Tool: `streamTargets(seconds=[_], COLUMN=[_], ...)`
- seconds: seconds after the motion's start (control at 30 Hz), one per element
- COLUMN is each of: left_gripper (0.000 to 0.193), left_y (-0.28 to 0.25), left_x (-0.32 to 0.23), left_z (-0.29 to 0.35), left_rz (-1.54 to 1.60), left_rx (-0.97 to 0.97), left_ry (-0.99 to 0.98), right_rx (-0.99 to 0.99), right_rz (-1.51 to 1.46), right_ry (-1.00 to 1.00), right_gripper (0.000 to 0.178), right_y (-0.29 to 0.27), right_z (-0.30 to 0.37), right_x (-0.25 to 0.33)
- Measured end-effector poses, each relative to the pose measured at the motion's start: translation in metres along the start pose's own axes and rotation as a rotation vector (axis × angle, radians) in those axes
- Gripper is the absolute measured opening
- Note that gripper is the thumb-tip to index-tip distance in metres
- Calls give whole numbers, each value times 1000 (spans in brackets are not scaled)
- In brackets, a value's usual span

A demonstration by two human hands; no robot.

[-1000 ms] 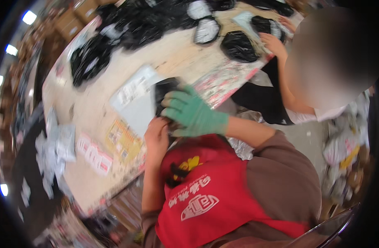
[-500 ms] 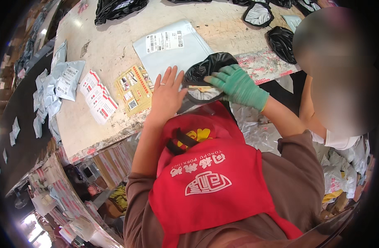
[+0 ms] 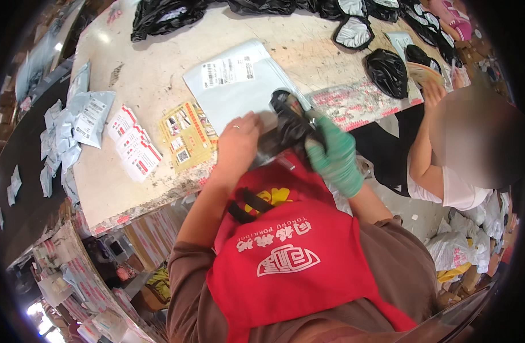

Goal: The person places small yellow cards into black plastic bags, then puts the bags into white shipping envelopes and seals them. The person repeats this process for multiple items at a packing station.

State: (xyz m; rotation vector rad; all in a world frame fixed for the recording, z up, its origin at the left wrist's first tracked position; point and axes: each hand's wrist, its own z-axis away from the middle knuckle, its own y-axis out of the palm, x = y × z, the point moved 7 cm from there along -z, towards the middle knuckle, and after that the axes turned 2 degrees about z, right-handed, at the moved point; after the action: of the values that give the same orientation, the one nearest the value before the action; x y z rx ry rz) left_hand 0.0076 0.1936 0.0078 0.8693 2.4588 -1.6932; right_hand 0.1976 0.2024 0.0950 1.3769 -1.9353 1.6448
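Note:
In my gloved right hand (image 3: 335,159), green-fingered and closed, is a glossy black bundle (image 3: 291,121), tilted up over the table's front edge. Motion blurs it, and its exact kind does not show. My bare left hand (image 3: 239,143), with a ring on one finger, is curled against the bundle's left side. Its fingertips are blurred, and what they pinch cannot be made out. Just beyond both hands lies a pale grey mailing bag (image 3: 239,94) with a white label (image 3: 228,71). Printed yellow cards (image 3: 185,137) lie left of my left hand.
White-and-red cards (image 3: 133,143) and grey parcels (image 3: 90,117) lie at the table's left. More black bundles (image 3: 385,73), some showing white gathered lining (image 3: 354,33), line the far and right sides. At right, a co-worker's hand (image 3: 433,94) holds a tan, flat thing.
The black bundle has turned from lying flat to tilted up, its white lining now hidden. My left hand's fingers have curled in toward it. The co-worker has moved back and right.

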Motion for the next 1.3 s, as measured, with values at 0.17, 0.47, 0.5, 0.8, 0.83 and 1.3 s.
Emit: streamTargets(seconds=[0.17, 0.47, 0.5, 0.8, 0.83, 1.3], left_gripper=[50, 16, 17, 14, 14, 18], left_y=[-15, -9, -13, -48, -45, -10], left_x=[9, 4, 12, 30, 20, 9], left_z=[2, 4, -1, -2, -7, 28], left_rz=[369, 63, 136, 490, 477, 794], left_rx=[66, -84, -23, -451, -369, 107], left_ry=[-393, -163, -427, -412, -352, -884], right_rx=[292, 100, 147, 618, 581, 57], right_rz=[165, 129, 230, 234, 187, 267], right_ry=[-121, -171, -206, -307, -304, -47], right_gripper=[53, 59, 60, 40, 35, 23], right_y=[64, 45, 48, 117, 121, 102], right_z=[16, 4, 4, -5, -10, -57], right_x=[4, 3, 15, 22, 15, -20])
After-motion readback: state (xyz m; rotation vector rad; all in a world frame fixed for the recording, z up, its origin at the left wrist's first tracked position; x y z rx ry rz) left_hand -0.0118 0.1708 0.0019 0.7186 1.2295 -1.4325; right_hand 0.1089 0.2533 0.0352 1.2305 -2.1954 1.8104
